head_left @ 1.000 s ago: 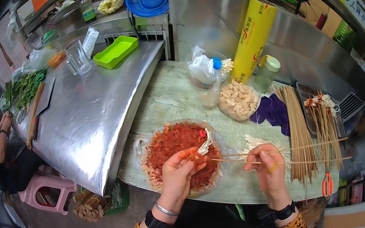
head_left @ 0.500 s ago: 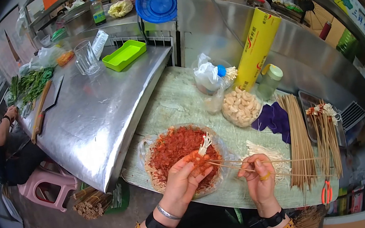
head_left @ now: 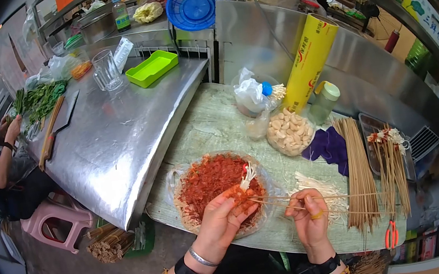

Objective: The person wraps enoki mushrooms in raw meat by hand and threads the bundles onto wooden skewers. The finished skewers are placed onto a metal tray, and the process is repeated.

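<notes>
My left hand (head_left: 219, 219) pinches a red-coated meat slice (head_left: 239, 194) wrapped around white enoki mushrooms (head_left: 248, 176), whose tips stick out at the top. My right hand (head_left: 309, 217) grips several thin bamboo skewers (head_left: 280, 201). Their left ends reach the meat at my left fingers; whether a point is inside it is hidden. Below and behind the roll stands a plastic-lined bowl of red marinated meat (head_left: 209, 180). Loose enoki strands (head_left: 316, 188) lie behind my right hand. Farther right are a bundle of bare skewers (head_left: 355, 171) and loaded skewers (head_left: 390, 160) with enoki at their upper ends.
Peeled garlic (head_left: 290, 131), a purple cloth (head_left: 326, 148), a yellow cling-film box (head_left: 309, 60) and a lidded bottle (head_left: 325, 101) stand behind. Orange-handled scissors (head_left: 391, 234) lie at the front edge. On the left, a steel table (head_left: 134, 126) holds greens; a person sits beside it.
My hands keep nearly the same hold, with the skewer ends slightly shifted at the meat roll. The seated person's hands have moved up towards the greens. The view has shifted slightly.
</notes>
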The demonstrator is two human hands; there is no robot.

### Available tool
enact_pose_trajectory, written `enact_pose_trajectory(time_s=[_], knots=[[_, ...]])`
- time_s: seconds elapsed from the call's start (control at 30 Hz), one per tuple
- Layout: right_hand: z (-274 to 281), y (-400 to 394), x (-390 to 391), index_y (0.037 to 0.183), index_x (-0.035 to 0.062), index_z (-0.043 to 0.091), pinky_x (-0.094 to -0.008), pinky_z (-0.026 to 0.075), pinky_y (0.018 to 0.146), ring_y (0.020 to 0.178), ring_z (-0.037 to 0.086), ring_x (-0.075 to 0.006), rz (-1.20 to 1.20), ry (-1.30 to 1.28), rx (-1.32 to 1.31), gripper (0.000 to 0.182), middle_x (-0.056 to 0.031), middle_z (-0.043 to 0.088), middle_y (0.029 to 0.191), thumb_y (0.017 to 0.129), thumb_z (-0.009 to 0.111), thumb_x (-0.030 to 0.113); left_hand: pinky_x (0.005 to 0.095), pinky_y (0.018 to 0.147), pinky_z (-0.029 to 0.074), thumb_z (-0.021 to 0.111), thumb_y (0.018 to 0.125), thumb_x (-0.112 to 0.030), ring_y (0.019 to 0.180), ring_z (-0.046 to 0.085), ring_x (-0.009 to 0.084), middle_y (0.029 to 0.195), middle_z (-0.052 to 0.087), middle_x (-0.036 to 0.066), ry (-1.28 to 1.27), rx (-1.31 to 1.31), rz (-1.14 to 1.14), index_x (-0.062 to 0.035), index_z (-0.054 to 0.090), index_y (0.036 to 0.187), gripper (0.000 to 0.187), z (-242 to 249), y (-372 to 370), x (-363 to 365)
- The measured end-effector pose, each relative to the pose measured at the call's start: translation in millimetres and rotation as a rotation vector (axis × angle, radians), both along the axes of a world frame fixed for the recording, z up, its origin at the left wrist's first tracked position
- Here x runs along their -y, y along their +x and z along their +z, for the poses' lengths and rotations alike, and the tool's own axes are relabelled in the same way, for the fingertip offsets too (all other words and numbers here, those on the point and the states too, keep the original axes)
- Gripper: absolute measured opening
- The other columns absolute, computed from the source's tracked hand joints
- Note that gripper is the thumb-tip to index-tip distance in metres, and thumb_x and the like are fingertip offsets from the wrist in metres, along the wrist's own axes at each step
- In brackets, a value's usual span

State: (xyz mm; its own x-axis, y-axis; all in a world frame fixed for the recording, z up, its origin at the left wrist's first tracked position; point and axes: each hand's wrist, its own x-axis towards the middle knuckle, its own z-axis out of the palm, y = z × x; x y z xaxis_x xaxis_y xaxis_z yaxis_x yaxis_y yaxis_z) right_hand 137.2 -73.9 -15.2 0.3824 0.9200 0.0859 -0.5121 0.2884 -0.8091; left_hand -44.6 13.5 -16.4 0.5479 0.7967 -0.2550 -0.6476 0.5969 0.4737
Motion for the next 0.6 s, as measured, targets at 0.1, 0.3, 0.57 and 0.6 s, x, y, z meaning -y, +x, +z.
enact_pose_trajectory(time_s=[0.1, 0.3, 0.57, 0.6], knots=[[-6, 0, -2, 0.097, -0.0001, 0.052, -0.0317, 0.052, 0.070, 0.073, 0.061, -0.0217, 0.029, 0.003, -0.086, 0.019, -0.0147, 0.059, 0.088, 0.092, 0.050, 0.019, 0.0458, 0.091, 0.050, 0.045, 0.091, -0.006, 0.101, 0.060, 0.0279, 0.108, 0.061, 0.015, 0.004, 0.002, -0.002, 0.0014, 0.052, 0.114, 0.025, 0, 0, 0], [-11, -9, -2, 0.098, -0.0003, 0.052, -0.0317, 0.052, 0.072, 0.074, 0.061, -0.0216, -0.028, -0.039, -0.116, 0.020, -0.0146, 0.059, 0.088, 0.093, 0.050, 0.018, 0.0448, 0.088, 0.051, 0.045, 0.090, -0.004, 0.099, 0.061, 0.0285, 0.107, 0.062, 0.015, 0.033, -0.032, 0.040, 0.0021, 0.054, 0.112, 0.024, -8, 2, 1], [7, -21, 2, 0.093, -0.0009, 0.056, -0.0322, 0.052, 0.070, 0.078, 0.062, -0.0216, -0.118, 0.059, 0.455, 0.017, -0.0145, 0.060, 0.089, 0.092, 0.051, 0.016, 0.0368, 0.083, 0.054, 0.045, 0.084, 0.008, 0.094, 0.064, 0.0230, 0.105, 0.063, 0.014, 0.316, -0.309, 0.243, 0.0062, 0.056, 0.109, 0.027, -17, 10, 0], [10, -22, 3, 0.092, -0.0010, 0.058, -0.0317, 0.052, 0.069, 0.078, 0.063, -0.0219, -0.156, 0.085, 0.716, 0.016, -0.0144, 0.060, 0.089, 0.092, 0.051, 0.013, 0.0368, 0.083, 0.054, 0.045, 0.084, 0.008, 0.094, 0.064, 0.0230, 0.105, 0.063, 0.014, 0.316, -0.309, 0.244, 0.0062, 0.056, 0.109, 0.027, -18, 11, 0]])
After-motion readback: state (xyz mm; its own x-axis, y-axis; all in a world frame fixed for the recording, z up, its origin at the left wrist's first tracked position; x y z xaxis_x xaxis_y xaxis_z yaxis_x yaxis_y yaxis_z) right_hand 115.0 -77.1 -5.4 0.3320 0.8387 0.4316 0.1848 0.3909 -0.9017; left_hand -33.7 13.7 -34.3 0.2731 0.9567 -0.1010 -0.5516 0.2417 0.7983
